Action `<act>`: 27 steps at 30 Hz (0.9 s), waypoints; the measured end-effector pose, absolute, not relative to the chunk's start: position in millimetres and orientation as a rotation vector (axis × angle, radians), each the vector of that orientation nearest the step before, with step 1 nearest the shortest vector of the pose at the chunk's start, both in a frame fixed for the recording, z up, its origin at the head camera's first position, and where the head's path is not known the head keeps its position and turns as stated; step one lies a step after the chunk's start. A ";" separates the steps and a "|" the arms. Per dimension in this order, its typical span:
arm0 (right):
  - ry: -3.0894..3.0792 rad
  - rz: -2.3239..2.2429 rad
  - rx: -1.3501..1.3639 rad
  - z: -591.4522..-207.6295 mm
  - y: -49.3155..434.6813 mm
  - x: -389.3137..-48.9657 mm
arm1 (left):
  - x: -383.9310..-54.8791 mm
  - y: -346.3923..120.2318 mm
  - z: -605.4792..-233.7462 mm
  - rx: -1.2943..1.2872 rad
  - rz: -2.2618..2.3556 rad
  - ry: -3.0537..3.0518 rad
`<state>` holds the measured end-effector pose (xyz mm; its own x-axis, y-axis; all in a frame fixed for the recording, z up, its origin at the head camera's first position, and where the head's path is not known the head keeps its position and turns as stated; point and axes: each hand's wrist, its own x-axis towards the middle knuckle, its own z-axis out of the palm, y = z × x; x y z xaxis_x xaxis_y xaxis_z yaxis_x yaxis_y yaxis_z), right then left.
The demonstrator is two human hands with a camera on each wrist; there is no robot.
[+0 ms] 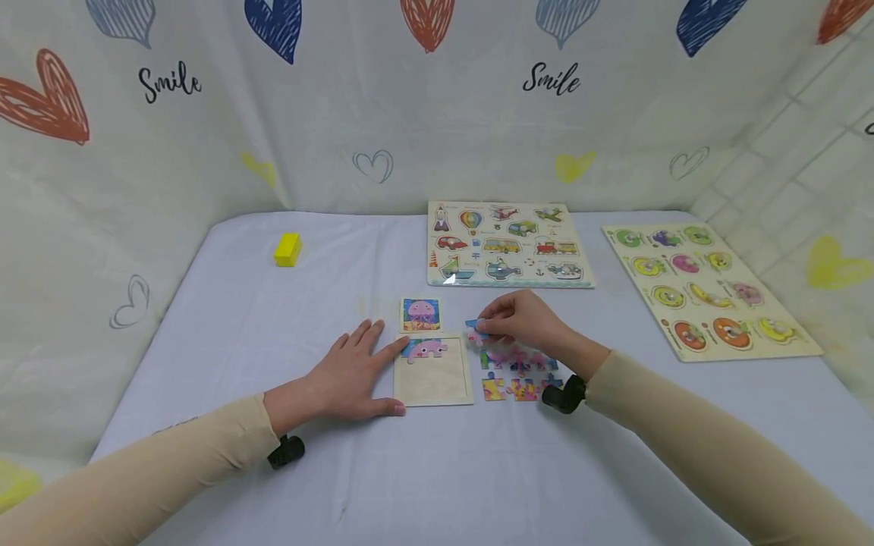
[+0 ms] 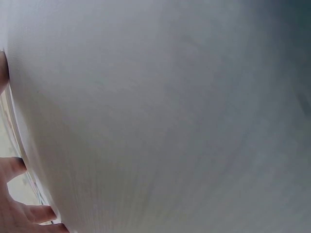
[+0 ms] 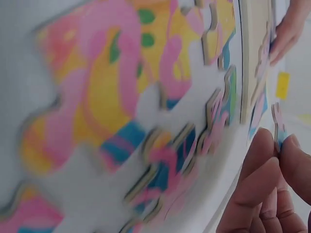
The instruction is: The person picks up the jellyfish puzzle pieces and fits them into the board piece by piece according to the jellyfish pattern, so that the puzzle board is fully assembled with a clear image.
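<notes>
A wooden puzzle tray (image 1: 433, 385) lies in the middle of the table, with joined pink-and-blue pieces (image 1: 425, 348) along its top edge. My left hand (image 1: 347, 375) lies with fingers spread at the tray's left side, index fingertip at the upper left corner and thumb by the lower one. Between thumb and fingers, my right hand (image 1: 524, 322) pinches a blue-and-pink puzzle piece (image 3: 278, 126) above the table, right of the tray. Below that hand lie several loose puzzle pieces (image 1: 524, 390), partly hidden by the hand and wrist. An octopus picture card (image 1: 421, 324) touches or nearly touches the tray's top edge.
A vehicle puzzle board (image 1: 478, 265) lies at the back, and a fruit puzzle board (image 1: 696, 288) sits at the right. Toward the back left stands a yellow block (image 1: 287, 250). Behind the table hangs a curtain (image 1: 464, 136) printed with hearts.
</notes>
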<state>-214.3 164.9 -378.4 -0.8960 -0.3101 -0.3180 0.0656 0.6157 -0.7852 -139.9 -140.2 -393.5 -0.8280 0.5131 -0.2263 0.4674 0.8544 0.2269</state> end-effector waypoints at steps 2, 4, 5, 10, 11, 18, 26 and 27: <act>2.401 -1.174 -0.189 -378.5 157.2 -213.8 | -139.8 -140.3 -393.5 0.733 0.231 2.749; 2.377 -1.157 -0.173 -379.0 149.9 -212.9 | -139.9 -140.5 -393.8 0.736 0.229 2.749; 2.368 -1.145 -0.167 -379.1 146.6 -212.2 | -140.0 -140.5 -393.9 0.738 0.230 2.751; 2.344 -1.103 -0.118 -378.5 133.6 -209.5 | -139.9 -139.9 -394.4 0.728 0.230 2.746; 2.350 -1.091 -0.122 -377.9 131.8 -208.9 | -139.9 -139.7 -394.6 0.723 0.232 2.744; 2.405 -1.030 -0.187 -376.0 123.8 -206.6 | -140.2 -140.1 -395.3 0.719 0.246 2.741; 2.466 -0.953 -0.178 -373.1 115.5 -205.6 | -139.6 -139.8 -395.1 0.715 0.248 2.743; 2.473 -0.943 -0.177 -372.7 114.6 -205.5 | -139.6 -139.7 -395.2 0.715 0.251 2.743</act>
